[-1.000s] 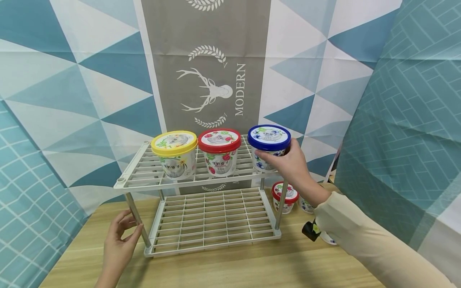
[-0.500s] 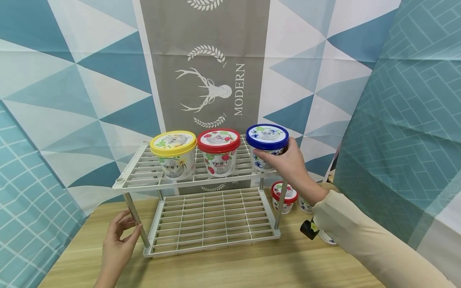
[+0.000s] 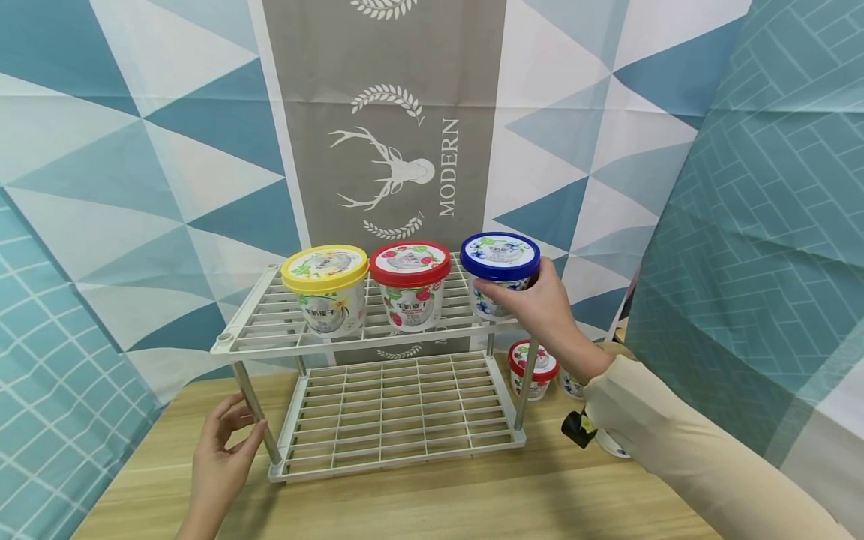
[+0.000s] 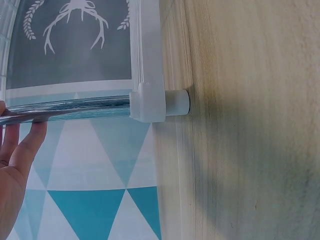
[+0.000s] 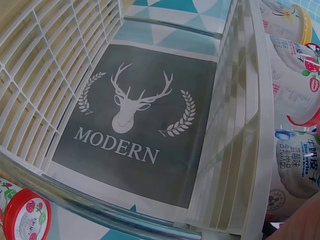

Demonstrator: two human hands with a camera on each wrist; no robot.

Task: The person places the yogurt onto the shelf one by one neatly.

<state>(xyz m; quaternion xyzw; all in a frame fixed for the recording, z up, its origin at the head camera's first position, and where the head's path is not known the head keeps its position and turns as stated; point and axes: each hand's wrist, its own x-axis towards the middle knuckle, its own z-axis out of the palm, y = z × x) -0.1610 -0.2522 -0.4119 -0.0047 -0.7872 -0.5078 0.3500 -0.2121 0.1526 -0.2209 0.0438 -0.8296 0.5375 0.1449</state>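
Note:
A white two-tier rack [image 3: 398,459] stands on the wooden table. On its upper tier stand a yellow-lidded tub [image 3: 331,311], a red-lidded tub with strawberries [image 3: 413,306] and a blue-lidded blueberry tub [image 3: 498,262], all upright. My right hand [image 3: 543,301] grips the blue-lidded tub from its right side, the thumb across its front. In the right wrist view the blueberry tub's label [image 5: 300,165] shows beside a blurred bit of that hand. My left hand [image 3: 224,454] pinches the rack's front left metal post [image 3: 251,394]; in the left wrist view fingers and thumb meet around the post [image 4: 75,109].
Right of the rack, a smaller red-lidded tub [image 3: 533,371] stands on the table, with another tub [image 3: 571,386] partly behind my right arm. A black object [image 3: 578,430] is at the right wrist. Patterned cloth [image 3: 405,67] hangs close behind the rack.
The blue-lidded tub, with my right hand on it, has edged very slightly left toward the red-lidded one. My left hand stays on the post.

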